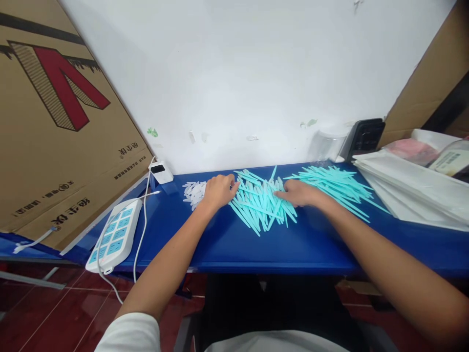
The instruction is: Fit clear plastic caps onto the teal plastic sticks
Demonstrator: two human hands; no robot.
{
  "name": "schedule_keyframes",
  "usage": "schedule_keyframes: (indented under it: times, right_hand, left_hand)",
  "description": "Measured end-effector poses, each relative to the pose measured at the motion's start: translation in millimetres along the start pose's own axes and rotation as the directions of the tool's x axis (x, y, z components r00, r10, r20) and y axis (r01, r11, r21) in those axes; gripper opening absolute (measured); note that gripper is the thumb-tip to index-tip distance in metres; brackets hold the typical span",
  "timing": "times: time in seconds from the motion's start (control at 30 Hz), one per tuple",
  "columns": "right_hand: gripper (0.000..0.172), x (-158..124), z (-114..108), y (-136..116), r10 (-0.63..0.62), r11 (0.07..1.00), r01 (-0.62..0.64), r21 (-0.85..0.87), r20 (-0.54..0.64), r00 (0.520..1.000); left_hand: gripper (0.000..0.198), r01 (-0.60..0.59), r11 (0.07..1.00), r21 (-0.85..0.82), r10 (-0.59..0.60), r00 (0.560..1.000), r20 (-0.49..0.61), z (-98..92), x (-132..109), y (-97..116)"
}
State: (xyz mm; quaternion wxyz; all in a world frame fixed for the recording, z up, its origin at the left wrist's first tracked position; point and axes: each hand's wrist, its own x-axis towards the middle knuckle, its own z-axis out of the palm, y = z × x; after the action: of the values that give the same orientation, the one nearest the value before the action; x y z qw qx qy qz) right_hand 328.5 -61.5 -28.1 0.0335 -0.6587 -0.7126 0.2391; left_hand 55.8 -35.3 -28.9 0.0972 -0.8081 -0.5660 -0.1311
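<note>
A heap of thin turquoise plastic sticks point(261, 205) lies in the middle of the blue table point(227, 244). My left hand point(218, 191) rests palm down at the heap's left edge, fingers curled against the sticks. My right hand point(298, 193) lies on the heap's right side, fingers bent onto the sticks. A second spread of turquoise sticks point(335, 186) lies just right of that hand. A small pile of clear white plastic pieces point(193, 191) sits left of my left hand.
A white and blue power strip point(116, 234) with cable lies at the table's left end, beside a white adapter point(160, 172). Leaning cardboard point(54, 127) stands left. Stacked white bags point(414, 193), a black device point(364, 137) and a clear container point(326, 145) are at the right.
</note>
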Motion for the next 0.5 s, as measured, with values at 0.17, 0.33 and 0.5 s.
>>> schedule_keyframes:
  times: [0.17,0.33,0.5]
  right_hand:
    - [0.036,5,-8,10,-0.039,0.998,0.049,0.042,-0.208,0.977]
    - [0.037,0,-19,11,-0.263,0.945,0.319,0.077,-0.401,0.877]
    - [0.045,-15,-15,-3,-0.502,0.786,0.525,0.326,-0.159,0.850]
  left_hand:
    - [0.036,-0.052,0.995,-0.085,0.049,0.998,-0.041,2.8,-1,2]
    - [0.044,-0.123,0.934,-0.336,0.086,0.989,-0.123,3.8,-2,7]
    - [0.061,-0.083,0.632,-0.771,0.015,0.995,-0.094,7.3,-3,21]
